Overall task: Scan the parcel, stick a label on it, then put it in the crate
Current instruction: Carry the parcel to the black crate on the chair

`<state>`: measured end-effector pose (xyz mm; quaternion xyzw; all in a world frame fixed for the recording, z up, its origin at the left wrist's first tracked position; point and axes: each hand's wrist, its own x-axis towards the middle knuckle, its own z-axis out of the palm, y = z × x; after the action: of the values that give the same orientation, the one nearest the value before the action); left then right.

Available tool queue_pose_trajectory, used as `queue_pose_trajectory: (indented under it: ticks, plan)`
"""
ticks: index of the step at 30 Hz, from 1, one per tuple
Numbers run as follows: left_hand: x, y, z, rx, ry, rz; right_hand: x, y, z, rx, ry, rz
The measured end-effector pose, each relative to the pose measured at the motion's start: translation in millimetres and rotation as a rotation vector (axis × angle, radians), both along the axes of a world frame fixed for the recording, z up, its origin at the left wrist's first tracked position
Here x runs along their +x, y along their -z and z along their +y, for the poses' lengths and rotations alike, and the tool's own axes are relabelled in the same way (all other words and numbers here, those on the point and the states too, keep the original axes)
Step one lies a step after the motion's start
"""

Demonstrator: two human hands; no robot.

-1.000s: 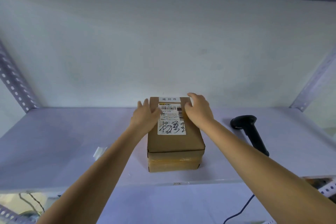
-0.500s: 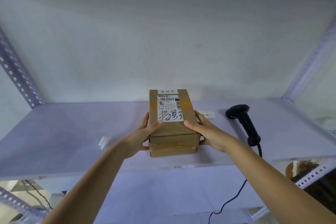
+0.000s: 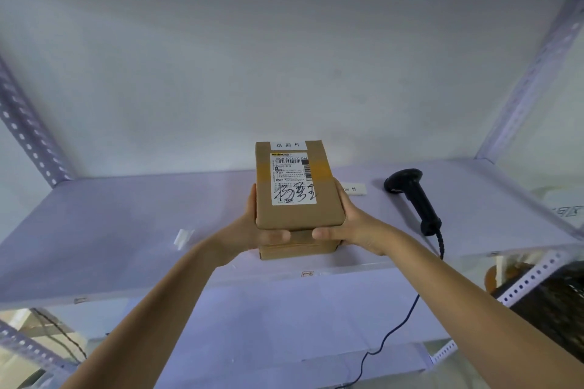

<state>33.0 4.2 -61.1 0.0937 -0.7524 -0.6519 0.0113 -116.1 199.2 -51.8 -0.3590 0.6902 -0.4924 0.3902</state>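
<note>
A clear scrap lies on the shelf at left. The left hand and right hand clamp the parcel's two sides, thumbs on its near face, holding it above the shelf, label up. To the right lie a white strip and the scanner
</note>
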Motion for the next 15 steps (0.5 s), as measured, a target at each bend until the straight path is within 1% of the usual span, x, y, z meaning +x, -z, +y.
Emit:
queue_pose_trajectory:
  ticks: [4, 7, 15]
  plan:
    - [-3.6, -4.2, 9.1, -0.149, 0.025, 0.126, 4.8, -0.7, 11.4, 0.009, 0.028, 0.120]
    - [-9.9, -4.1, 18.8, -0.197, 0.039, 0.208, 3.9, -4.2, 23.9, -0.022, 0.073, 0.216]
    - [-41.0, -7.6, 63.1, -0.266, 0.097, 0.254, -1.8, -15.4, 87.6, -0.052, 0.226, 0.360]
